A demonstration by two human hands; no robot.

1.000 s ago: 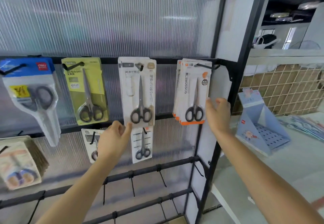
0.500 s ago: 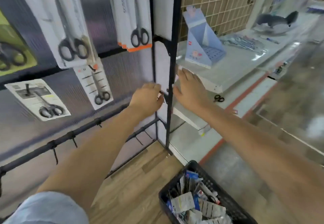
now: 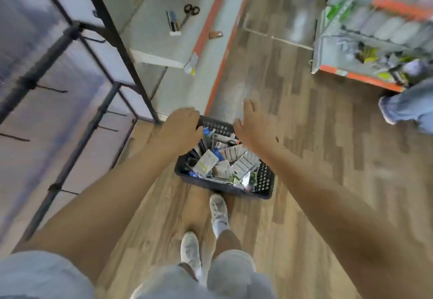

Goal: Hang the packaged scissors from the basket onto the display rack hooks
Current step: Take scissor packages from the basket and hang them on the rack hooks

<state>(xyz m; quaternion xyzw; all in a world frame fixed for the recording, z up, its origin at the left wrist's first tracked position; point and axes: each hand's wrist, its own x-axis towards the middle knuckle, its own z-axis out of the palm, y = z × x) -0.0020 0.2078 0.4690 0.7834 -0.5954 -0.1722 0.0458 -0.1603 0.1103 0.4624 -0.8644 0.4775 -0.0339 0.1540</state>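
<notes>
while both bare arms reach down over the floor, the black perforated plastic basket point(image 3: 264, 182) sits on the wood-plank floor point(image 3: 316, 134) just ahead of two pale sneakers point(image 3: 219, 209). basket heaped with packaged scissors on white and coloured cards point(image 3: 230, 162), jumbled, none lifted out. left hand point(image 3: 180, 124) above the basket's far left corner, fingers curled downward; blur hides whether they grip the rim or anything at all, so cannot tell. right hand point(image 3: 251, 125) above the far right rim, fingers spread and straight, released, holding nothing. black metal display rack with bare hooks point(image 3: 100, 109) stands at left, against translucent ribbed panels. loose black-handled scissors point(image 3: 189, 14) lie on the low grey shelf point(image 3: 150, 29) beyond.
</notes>
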